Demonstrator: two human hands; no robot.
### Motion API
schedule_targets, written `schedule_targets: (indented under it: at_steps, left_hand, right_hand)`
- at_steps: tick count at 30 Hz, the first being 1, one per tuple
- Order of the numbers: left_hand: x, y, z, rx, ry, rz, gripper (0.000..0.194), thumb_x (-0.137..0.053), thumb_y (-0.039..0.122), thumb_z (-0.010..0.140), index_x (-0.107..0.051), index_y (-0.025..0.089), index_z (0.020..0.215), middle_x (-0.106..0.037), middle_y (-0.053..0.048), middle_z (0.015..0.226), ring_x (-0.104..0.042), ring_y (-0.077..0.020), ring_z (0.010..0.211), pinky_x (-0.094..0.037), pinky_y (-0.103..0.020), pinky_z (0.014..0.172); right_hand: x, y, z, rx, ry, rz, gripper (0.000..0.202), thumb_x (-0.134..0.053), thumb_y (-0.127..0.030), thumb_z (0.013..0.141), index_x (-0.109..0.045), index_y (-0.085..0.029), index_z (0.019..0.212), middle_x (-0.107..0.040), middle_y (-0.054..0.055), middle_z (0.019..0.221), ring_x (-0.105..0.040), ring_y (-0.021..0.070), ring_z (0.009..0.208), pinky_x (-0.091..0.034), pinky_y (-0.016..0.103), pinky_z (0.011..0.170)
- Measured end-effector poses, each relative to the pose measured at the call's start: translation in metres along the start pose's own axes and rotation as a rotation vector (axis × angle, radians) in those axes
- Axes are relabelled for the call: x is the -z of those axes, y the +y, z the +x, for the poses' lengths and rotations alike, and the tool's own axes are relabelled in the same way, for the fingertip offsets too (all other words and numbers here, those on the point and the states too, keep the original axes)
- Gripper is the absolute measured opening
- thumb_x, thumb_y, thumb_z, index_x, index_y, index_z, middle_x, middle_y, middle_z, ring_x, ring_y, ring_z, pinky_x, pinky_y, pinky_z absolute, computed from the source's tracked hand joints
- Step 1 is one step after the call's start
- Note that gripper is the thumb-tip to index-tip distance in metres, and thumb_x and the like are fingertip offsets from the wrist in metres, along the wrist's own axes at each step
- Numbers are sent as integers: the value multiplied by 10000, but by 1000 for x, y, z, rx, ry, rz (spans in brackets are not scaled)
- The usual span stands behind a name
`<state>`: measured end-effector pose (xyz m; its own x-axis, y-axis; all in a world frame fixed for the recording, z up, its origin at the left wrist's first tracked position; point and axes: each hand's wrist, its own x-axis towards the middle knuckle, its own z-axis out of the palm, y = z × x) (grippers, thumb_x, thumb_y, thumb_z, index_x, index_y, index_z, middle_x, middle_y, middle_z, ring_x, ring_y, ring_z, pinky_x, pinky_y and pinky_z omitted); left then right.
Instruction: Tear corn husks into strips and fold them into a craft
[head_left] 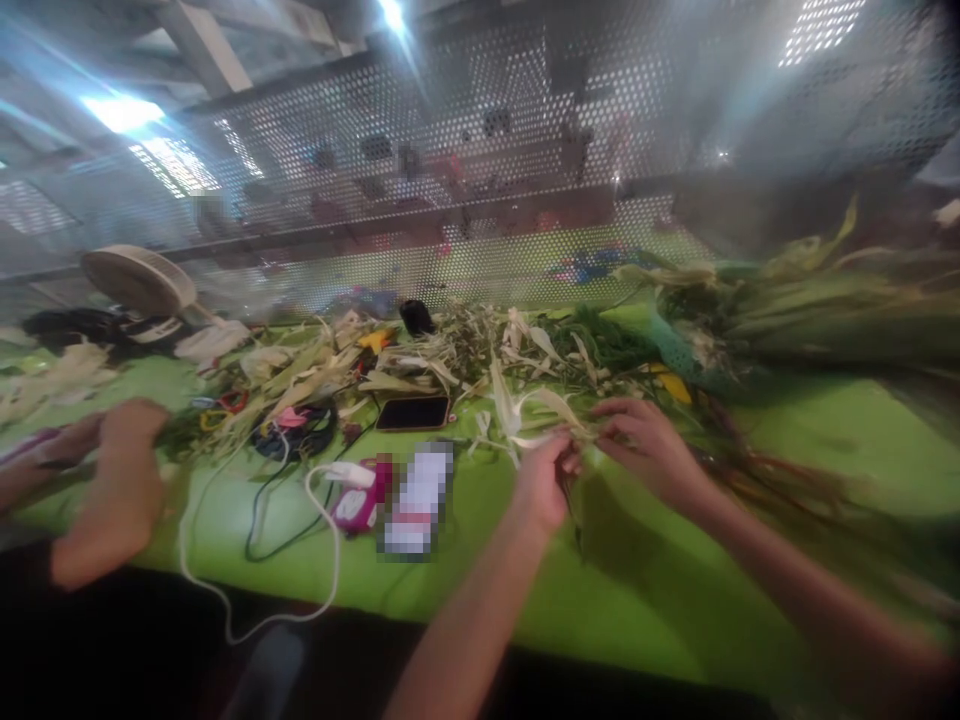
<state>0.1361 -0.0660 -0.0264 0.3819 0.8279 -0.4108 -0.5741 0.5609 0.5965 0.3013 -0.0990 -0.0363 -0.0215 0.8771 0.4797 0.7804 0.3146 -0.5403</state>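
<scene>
My left hand (546, 480) is closed around the base of a bunch of pale dried corn husks (506, 400), whose leaves fan out above it. A thin dark stem (577, 525) hangs below that fist. Just to the right, my right hand (646, 440) reaches toward the same bunch with its fingers stretched and apart. Its fingertips are close to the husk; blur hides whether they touch it. Behind both hands lies a heap of loose husk strips (480, 340) with dark green fibres (607, 340) in it.
Left of my hands lie a dark phone (412, 413), a blurred-out phone-shaped thing (416, 500), a magenta device (358, 505) and a looping white cable (335, 560). A co-worker's arm (124, 480) rests at left. A teal basket (675, 335) of long husks stands right, before a perforated metal screen (450, 200).
</scene>
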Motion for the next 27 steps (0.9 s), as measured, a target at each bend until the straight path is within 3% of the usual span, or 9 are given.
schedule_targets:
  at_steps: [3,8,13,15,19,27]
  left_hand:
    - [3,-2,2,-42,-125,91,265,-799,220,626,-624,128,802,-577,13,620,-352,-29,467,-238,-190,477]
    - [9,-7,6,-174,-132,296,298,-837,325,647,-640,138,771,-560,23,620,-377,-42,490,-247,-220,500]
    - [11,-8,9,-146,-189,251,284,-836,315,657,-634,135,745,-549,23,619,-364,-37,482,-243,-220,501]
    - [11,-6,9,-134,-194,248,292,-845,318,645,-641,138,753,-558,21,624,-361,-39,480,-238,-226,498]
    - [9,-3,9,-134,-151,317,311,-844,337,632,-639,153,776,-556,23,619,-376,-55,492,-236,-237,506]
    - [8,0,7,-211,-172,573,332,-788,446,692,-606,168,686,-474,30,582,-345,-83,529,-187,-261,522]
  right_hand:
    - [5,2,0,33,-17,20,150,-620,-301,898,-639,-230,767,-697,68,1073,-614,254,1027,-448,420,891]
    - [9,-6,-3,22,-73,97,135,-636,-311,887,-650,-231,780,-713,67,1026,-620,263,1029,-450,425,896]
    - [13,-12,1,-285,-205,487,270,-532,-454,941,-628,-213,1016,-701,64,958,-649,215,890,-510,340,760]
    - [13,-9,5,-340,-268,570,321,-541,-483,924,-640,-197,1028,-700,57,914,-643,205,833,-510,328,722]
    - [12,0,14,-305,-285,499,289,-627,-467,845,-676,-184,811,-680,34,791,-616,193,753,-488,321,700]
    - [24,-3,18,-48,-140,201,173,-582,-326,889,-662,-213,786,-648,33,794,-598,188,762,-453,297,679]
